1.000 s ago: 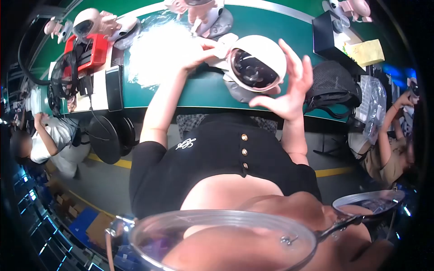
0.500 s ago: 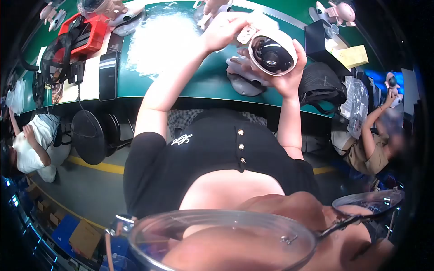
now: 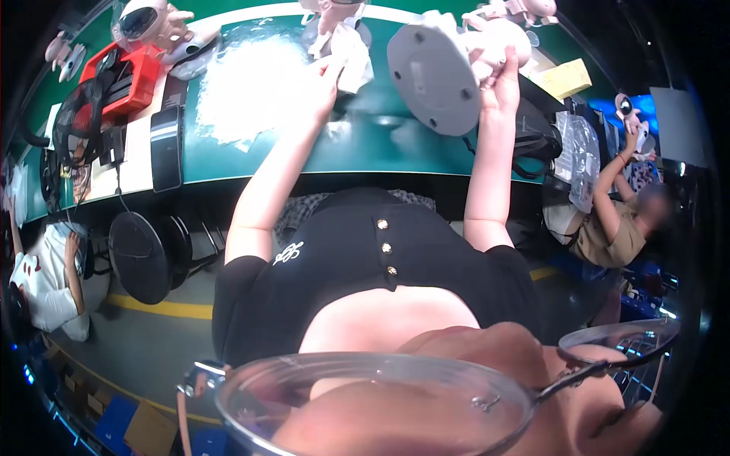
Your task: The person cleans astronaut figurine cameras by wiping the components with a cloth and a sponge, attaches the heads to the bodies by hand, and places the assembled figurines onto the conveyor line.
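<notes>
My right hand [image 3: 500,93] is closed around a pale pink astronaut figurine [image 3: 494,47], held above the green table on the right. The figurine is tipped over, so the grey underside of its base [image 3: 432,80], with small dark round feet, faces me. Its visor is out of sight. To the left, my left hand [image 3: 325,85] pinches a crumpled white cloth or tissue [image 3: 354,62], apart from the figurine. Just beyond the cloth stands another astronaut figurine [image 3: 333,17], partly cut off by the frame's top.
Clear plastic wrap [image 3: 247,91] lies glaring left of centre. Further left are a red bin [image 3: 137,91], a dark flat device [image 3: 166,148] and another astronaut figurine [image 3: 148,21]. A black bag [image 3: 532,133] and a yellow block [image 3: 566,78] sit right. Co-workers [image 3: 612,232] are on both sides.
The figurine in my right hand has turned from showing its dark visor to showing its base underside. My left hand has moved left and down, away from it, with the white cloth.
</notes>
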Motion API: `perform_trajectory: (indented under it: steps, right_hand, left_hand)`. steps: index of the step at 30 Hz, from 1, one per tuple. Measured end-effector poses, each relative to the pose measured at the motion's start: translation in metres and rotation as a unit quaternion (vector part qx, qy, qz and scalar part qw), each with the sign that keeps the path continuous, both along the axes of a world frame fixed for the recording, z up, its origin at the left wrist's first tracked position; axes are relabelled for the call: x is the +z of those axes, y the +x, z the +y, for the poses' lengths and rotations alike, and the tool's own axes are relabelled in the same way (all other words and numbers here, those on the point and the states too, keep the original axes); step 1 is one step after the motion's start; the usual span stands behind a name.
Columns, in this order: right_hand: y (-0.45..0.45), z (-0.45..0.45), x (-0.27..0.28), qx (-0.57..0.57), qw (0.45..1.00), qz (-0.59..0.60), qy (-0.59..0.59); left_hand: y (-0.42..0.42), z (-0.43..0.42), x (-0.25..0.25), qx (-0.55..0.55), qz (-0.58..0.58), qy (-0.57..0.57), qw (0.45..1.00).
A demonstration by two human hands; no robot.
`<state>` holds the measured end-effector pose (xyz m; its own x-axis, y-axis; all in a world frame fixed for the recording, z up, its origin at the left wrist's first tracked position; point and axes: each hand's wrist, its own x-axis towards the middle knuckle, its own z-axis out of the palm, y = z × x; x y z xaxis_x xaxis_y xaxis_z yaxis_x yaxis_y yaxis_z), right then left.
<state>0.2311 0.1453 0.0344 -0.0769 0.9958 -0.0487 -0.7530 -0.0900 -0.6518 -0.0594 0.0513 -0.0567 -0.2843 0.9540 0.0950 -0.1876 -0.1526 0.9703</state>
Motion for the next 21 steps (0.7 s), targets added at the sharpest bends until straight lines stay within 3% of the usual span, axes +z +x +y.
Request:
perform_trajectory:
  steps: [2,3,5,7,8,9,10,12,13,14,16,18,20,21]
  right_hand:
    - [0.007,0.018,-0.014,0.043,0.997,0.048,-0.036]
    - [0.01,0.026,-0.021,0.063,0.994,0.072,-0.056]
    - [-0.019,0.009,0.004,-0.024,0.996,0.034,-0.084]
    - [-0.007,0.026,-0.026,-0.002,0.998,-0.025,-0.055]
    - [0.003,0.036,-0.046,0.033,0.997,-0.074,-0.009]
    - [0.012,0.045,-0.066,0.064,0.99,-0.12,0.04]
    - [0.017,0.058,-0.062,0.05,0.99,-0.126,0.028]
    - [0.024,0.082,-0.049,0.024,0.99,-0.137,0.003]
    - [0.011,0.077,-0.058,0.01,0.997,-0.07,-0.012]
    - [0.003,0.077,-0.058,0.004,0.999,-0.033,-0.026]
    - [-0.003,0.072,-0.036,-0.045,0.996,0.025,-0.071]
    - [-0.003,0.091,-0.022,-0.141,0.988,0.014,-0.066]
    - [-0.007,0.126,-0.012,-0.244,0.969,-0.034,0.01]
    - [-0.038,0.113,0.018,-0.349,0.935,-0.044,0.053]
  left_hand:
    - [0.014,0.002,0.008,0.001,-0.041,0.008,0.999]
    - [0.022,0.007,0.003,-0.002,-0.091,0.083,0.992]
    - [0.033,-0.017,0.045,0.081,0.131,0.171,0.973]
    - [0.048,-0.021,0.076,0.01,0.251,0.387,0.887]
    - [0.055,-0.019,0.084,-0.109,0.363,0.414,0.828]
    - [0.068,-0.025,0.099,-0.09,0.485,0.37,0.788]
    - [0.072,-0.021,0.1,-0.064,0.501,0.376,0.777]
    - [0.072,-0.001,0.102,-0.028,0.479,0.329,0.813]
    - [0.07,0.011,0.097,-0.04,0.422,0.318,0.848]
    - [0.063,0.017,0.089,-0.003,0.464,0.335,0.82]
    - [0.055,0.012,0.075,-0.03,0.436,0.309,0.845]
    - [0.049,0.012,0.026,-0.117,0.448,0.258,0.848]
    - [0.036,-0.009,0.035,-0.291,0.459,0.054,0.837]
    - [0.036,-0.008,0.016,-0.252,0.484,0.105,0.832]
